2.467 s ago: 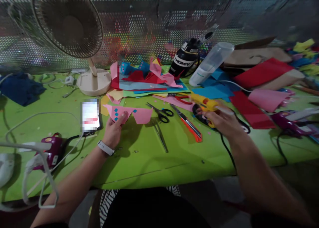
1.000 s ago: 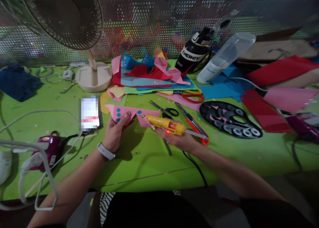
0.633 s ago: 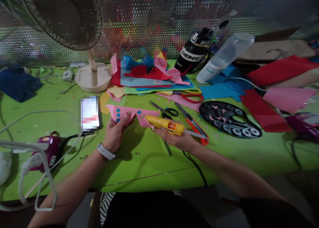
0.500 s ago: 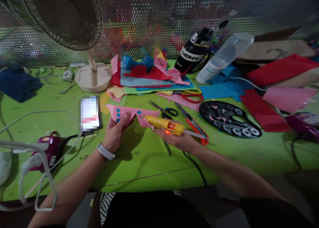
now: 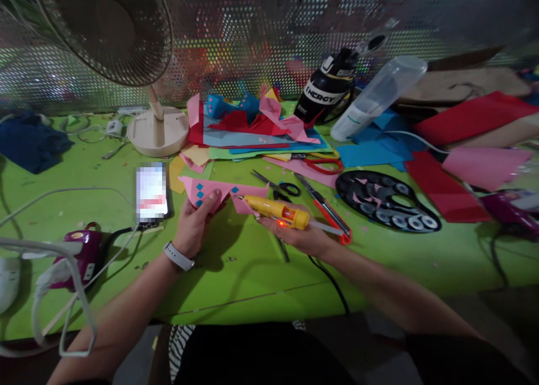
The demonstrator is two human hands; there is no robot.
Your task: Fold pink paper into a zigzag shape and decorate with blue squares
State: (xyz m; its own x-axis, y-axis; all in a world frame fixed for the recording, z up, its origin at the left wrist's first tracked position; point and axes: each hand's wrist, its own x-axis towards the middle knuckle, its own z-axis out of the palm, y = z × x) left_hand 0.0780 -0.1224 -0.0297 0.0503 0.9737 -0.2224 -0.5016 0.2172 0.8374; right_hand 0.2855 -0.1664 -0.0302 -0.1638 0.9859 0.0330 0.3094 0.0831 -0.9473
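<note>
My left hand [image 5: 197,219] pinches a pink paper piece [image 5: 219,187] with blue diamonds on it, its thumb lying on the front face. In my right hand [image 5: 295,234] is a yellow glue gun [image 5: 273,210], with an orange-red light glowing and a pale glue stick out of its back. The gun's nozzle points left and sits at the pink paper, close to the rightmost blue diamond; whether it touches cannot be made out. Just behind the gun lie black scissors [image 5: 289,189] and a red-edged utility knife [image 5: 326,208].
A black palette [image 5: 389,200] holds small pieces at the right. Stacked coloured paper [image 5: 261,141], a black bottle [image 5: 324,90] and a clear bottle [image 5: 379,99] stand behind. On the left are a fan [image 5: 158,129], a phone [image 5: 151,193] and a purple power strip [image 5: 82,256] with cables.
</note>
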